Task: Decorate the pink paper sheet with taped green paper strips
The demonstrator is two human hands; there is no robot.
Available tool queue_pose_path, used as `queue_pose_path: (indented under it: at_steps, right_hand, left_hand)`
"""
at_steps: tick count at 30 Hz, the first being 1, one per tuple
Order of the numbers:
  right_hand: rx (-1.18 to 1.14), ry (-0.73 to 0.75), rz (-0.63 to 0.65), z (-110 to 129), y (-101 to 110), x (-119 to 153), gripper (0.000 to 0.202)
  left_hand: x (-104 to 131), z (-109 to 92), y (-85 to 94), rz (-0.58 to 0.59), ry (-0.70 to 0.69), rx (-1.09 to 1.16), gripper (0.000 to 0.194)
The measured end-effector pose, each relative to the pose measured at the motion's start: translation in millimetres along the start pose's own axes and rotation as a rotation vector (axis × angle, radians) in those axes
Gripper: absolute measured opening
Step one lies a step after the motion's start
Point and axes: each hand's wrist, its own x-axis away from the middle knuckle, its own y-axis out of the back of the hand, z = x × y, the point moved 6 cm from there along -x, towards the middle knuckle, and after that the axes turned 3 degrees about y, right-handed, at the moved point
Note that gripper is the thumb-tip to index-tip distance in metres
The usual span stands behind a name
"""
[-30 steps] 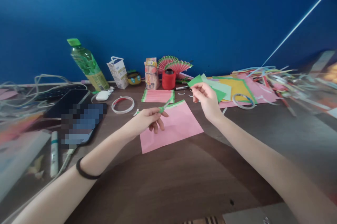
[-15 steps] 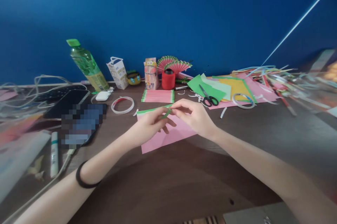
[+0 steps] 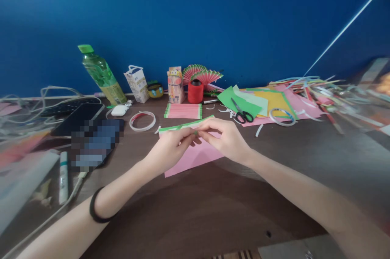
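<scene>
Over a pink paper sheet (image 3: 189,163) with a green band along its far edge, my two hands meet fingertip to fingertip. My left hand (image 3: 170,147) is closed in a pinch on a green paper strip (image 3: 195,132), of which only a small bit shows between the fingers. From the other side, my right hand (image 3: 230,139) pinches the same strip with thumb and forefinger. Just beyond the sheet lies a pleated pink paper (image 3: 183,111) with green ends.
Rolls of double-sided tape (image 3: 142,121) lie left and right. Black scissors (image 3: 242,113) rest on green paper (image 3: 227,97). Behind stand a red thread spool (image 3: 195,91), watermelon-coloured paper fans (image 3: 209,75), a carton (image 3: 137,84) and a green bottle (image 3: 102,74). A phone (image 3: 100,143) lies at left.
My left hand's fingers have curled in and its thumb has come up beside the right fingertips. The green strip, plainly visible before, is now mostly hidden between the fingers.
</scene>
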Motion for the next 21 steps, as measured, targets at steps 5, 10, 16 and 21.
queue_pose_path:
  at_steps: [5,10,16,21]
  right_hand:
    - [-0.020,0.004,0.013,2.3,1.5,-1.1,0.012]
    - [0.020,0.031,0.033,5.3,1.5,-0.9,0.013]
    - [0.100,0.073,0.020,6.6,1.8,-0.7,0.013]
    - [0.079,0.030,0.001,4.5,4.9,-1.7,0.012]
  left_hand:
    - [0.9,-2.1,0.6,-0.023,-0.036,-0.069,0.020]
    - [0.5,-0.4,0.3,-0.020,-0.057,-0.083,0.021]
    - [0.4,1.2,-0.6,-0.003,-0.060,-0.064,0.019]
    - [-0.2,-0.8,0.8,0.014,-0.032,-0.003,0.021]
